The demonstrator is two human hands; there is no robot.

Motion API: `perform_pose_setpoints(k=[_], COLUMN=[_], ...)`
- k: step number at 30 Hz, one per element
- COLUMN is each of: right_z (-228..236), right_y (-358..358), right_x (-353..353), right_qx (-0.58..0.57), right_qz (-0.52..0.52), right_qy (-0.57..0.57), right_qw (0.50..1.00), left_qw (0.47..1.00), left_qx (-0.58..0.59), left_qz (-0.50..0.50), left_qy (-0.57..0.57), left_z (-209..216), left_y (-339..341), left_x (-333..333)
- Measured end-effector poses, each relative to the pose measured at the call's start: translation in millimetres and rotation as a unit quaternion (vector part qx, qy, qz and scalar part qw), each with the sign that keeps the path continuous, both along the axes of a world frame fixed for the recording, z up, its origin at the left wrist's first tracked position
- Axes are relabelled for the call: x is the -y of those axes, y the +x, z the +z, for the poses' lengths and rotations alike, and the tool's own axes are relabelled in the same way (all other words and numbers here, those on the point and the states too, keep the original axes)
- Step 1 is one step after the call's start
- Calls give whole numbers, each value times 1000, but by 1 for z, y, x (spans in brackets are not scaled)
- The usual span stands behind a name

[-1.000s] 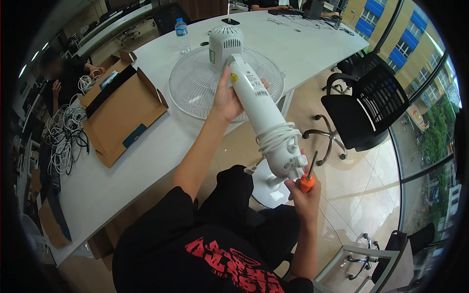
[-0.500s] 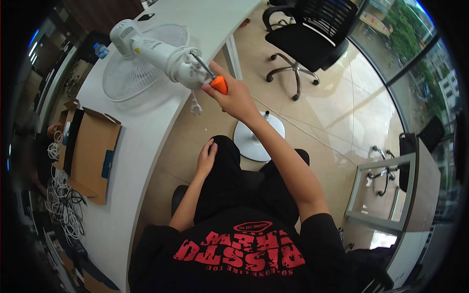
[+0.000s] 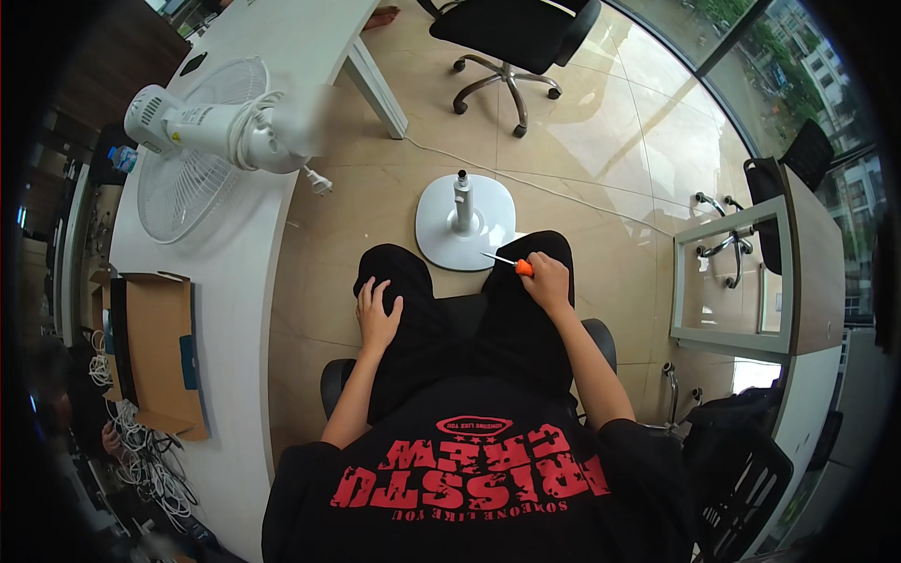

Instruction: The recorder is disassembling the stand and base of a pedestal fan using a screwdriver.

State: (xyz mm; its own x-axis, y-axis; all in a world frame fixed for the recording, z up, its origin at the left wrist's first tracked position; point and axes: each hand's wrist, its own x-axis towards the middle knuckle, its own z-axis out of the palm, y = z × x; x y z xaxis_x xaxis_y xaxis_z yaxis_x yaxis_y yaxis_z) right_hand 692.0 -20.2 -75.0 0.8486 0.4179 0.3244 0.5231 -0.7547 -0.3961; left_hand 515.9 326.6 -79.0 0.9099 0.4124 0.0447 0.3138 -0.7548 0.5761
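Note:
My right hand (image 3: pixel 549 281) rests by my right thigh, closed around the orange handle of a screwdriver (image 3: pixel 524 268) whose thin metal shaft points left. On my left knee lies my left hand (image 3: pixel 378 314), fingers spread and holding nothing. Beyond my knees a white round-cornered fan base (image 3: pixel 439 225) stands on the floor with a short upright post. The white fan (image 3: pixel 202 131) lies on the table to the left, its wire grille down and its cord wound around the neck. Its plug (image 3: pixel 320 182) hangs past the table edge; the neck's end is blurred.
A white table (image 3: pixel 235 310) runs along my left side. On it sit an open cardboard box (image 3: pixel 164 347), tangled white cables (image 3: pixel 150 460) and a bottle (image 3: pixel 122 159). An office chair (image 3: pixel 507 47) stands ahead, and a white-framed desk (image 3: pixel 732 338) is at the right.
My right hand has come down from the fan's neck to my right thigh, still holding the screwdriver. The view has shifted, and my left hand's fingers are more spread.

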Motion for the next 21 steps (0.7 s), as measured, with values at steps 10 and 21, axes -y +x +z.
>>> perform_pose_setpoints(k=[10,21], right_z=[0,-16], right_y=[13,16], right_x=[10,36], right_qx=[-87,-90], right_qz=[-130,-203], right_qy=[-16,14], right_qw=[988,975], left_qw=[999,992], left_qx=[-13,-16], left_qz=[-27,-123], left_qy=[10,24], left_z=[4,-17], left_y=[26,113], left_x=[16,5])
